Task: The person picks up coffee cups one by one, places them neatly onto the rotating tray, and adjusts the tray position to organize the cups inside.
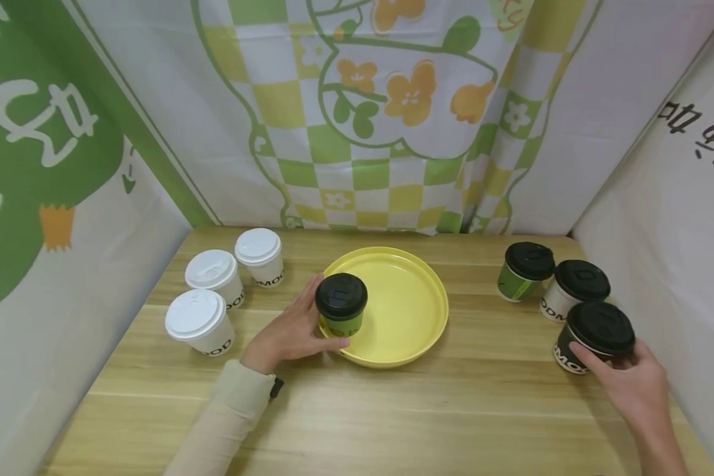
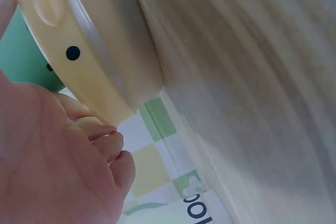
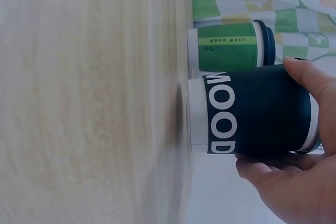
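Observation:
My left hand (image 1: 291, 334) holds a green paper cup with a black lid (image 1: 341, 297), its thumb in front of the cup. The cup stands at the left side of a round yellow tray (image 1: 419, 317). In the left wrist view, the curled lower fingers (image 2: 107, 142) are beside the tray's rim (image 2: 79, 72). At the right, my right hand (image 1: 636, 383) grips a black paper cup with a black lid (image 1: 597, 330). The right wrist view shows this black cup (image 3: 257, 111) upright, its white base at the tabletop, thumb and fingers around its upper part.
Behind the black cup stand a white cup with a black lid (image 1: 580, 284) and another green cup (image 1: 525, 271). Three white-lidded cups (image 1: 205, 320) stand on the left of the wooden table (image 1: 393, 423). Printed cloth walls (image 1: 369, 132) enclose its back and sides.

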`<state>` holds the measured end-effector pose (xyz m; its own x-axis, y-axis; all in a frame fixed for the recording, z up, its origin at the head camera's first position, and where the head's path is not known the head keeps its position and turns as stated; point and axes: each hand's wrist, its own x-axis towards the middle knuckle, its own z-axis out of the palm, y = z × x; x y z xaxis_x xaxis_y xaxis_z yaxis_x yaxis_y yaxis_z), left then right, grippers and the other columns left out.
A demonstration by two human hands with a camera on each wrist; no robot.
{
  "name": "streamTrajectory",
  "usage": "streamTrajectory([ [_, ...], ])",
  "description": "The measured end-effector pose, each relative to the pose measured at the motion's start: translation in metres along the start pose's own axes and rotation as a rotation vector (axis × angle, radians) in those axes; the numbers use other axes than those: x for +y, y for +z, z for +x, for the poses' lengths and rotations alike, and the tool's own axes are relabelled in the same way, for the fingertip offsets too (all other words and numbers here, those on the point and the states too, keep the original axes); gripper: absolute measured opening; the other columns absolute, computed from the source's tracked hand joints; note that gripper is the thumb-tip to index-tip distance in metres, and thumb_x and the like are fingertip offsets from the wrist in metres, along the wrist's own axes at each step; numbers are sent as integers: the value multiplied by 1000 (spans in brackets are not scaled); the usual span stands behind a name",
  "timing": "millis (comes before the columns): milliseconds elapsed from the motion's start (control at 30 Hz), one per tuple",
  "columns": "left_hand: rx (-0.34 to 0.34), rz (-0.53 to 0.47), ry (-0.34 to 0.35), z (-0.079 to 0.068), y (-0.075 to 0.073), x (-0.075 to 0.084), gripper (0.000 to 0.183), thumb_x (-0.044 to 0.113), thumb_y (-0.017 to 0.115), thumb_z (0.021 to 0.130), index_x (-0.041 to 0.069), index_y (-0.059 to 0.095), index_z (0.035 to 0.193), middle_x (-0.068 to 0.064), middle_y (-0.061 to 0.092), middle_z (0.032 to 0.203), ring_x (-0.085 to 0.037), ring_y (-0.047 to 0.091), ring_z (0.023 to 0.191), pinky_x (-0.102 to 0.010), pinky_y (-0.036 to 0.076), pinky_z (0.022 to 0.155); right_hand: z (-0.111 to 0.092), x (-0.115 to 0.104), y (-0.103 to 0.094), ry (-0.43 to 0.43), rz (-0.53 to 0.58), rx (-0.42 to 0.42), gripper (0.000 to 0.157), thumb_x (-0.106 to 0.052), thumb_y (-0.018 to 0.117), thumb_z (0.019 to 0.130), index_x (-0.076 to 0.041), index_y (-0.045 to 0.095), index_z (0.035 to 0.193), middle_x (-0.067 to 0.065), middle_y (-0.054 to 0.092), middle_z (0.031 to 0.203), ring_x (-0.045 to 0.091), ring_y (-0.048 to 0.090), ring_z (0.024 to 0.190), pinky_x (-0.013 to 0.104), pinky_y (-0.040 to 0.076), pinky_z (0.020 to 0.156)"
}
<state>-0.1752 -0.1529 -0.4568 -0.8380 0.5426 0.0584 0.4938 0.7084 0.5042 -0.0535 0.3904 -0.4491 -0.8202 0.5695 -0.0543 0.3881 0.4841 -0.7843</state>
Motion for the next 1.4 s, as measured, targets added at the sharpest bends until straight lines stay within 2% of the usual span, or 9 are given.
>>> streamTrajectory([
  [67, -10, 0, -3, -1, -2, 0, 117, 58, 76, 91, 16, 3, 172, -26, 2, 177, -46, 7, 165, -67, 25, 129, -2, -2, 1, -9, 16, -14, 88, -41, 90, 84, 0, 50, 151, -25, 61, 104, -23, 48, 86, -2, 45, 72],
  [167, -15, 5, 6, -3, -5, 0, 113, 54, 75, 93, 14, 4, 172, -27, 4, 176, -47, 9, 164, -67, 27, 129, -4, -5, 3, -25, 9, -44, 91, -42, 88, 86, -1, 46, 156, -1, 70, 129, -25, 49, 90, -3, 45, 74],
  [267, -16, 11, 21, -3, -6, 0, 110, 51, 74, 95, 13, 4, 172, -27, 5, 176, -48, 12, 163, -67, 29, 128, -6, -9, 5, -47, -5, -73, 93, -42, 87, 88, -1, 44, 159, 21, 59, 151, -27, 48, 93, -4, 44, 76],
  [467, -20, 13, 41, -3, -7, -3, 106, 50, 72, 98, 15, 3, 172, -23, 6, 177, -45, 15, 164, -64, 31, 128, -9, -15, 11, -119, 19, -108, 89, -38, 87, 88, -1, 45, 157, 14, 62, 149, -27, 51, 100, -4, 46, 82],
  [667, 2, 10, 28, -6, -6, -1, 114, 55, 75, 94, 15, 2, 172, -21, 8, 177, -44, 14, 164, -66, 28, 129, -11, -22, 17, -157, 10, -158, 91, -41, 84, 91, -4, 39, 162, 27, 48, 159, -8, 51, 136, -6, 43, 88],
  [733, 2, 12, 11, -8, -5, 2, 119, 58, 76, 92, 15, 0, 172, -22, 6, 177, -46, 11, 164, -67, 26, 129, -12, -25, 18, -169, 9, -161, 90, -41, 84, 91, -4, 40, 161, 27, 48, 160, -5, 50, 140, -6, 43, 90],
  [1000, -2, 51, -32, -11, -3, 7, 122, 63, 74, 90, 15, -3, 172, -22, 3, 178, -43, 9, 165, -68, 27, 129, -18, -37, 27, -227, 31, -148, 82, -36, 88, 88, -4, 50, 154, 22, 59, 151, -25, 50, 115, -6, 43, 90],
  [1200, 0, 59, -18, -9, -5, 7, 121, 61, 75, 90, 14, -2, 171, -23, 6, 177, -45, 11, 165, -69, 27, 128, -21, -51, 33, -280, 51, -199, 84, -36, 87, 89, -4, 48, 155, 26, 57, 152, -23, 50, 116, -5, 43, 93],
  [1400, -12, 63, -23, -10, -6, 6, 120, 60, 75, 91, 14, -1, 172, -22, 6, 178, -46, 11, 164, -67, 27, 129, -20, -67, 38, -353, 46, -252, 81, -37, 87, 89, -9, 49, 155, 19, 58, 150, -22, 50, 117, -5, 43, 92],
])
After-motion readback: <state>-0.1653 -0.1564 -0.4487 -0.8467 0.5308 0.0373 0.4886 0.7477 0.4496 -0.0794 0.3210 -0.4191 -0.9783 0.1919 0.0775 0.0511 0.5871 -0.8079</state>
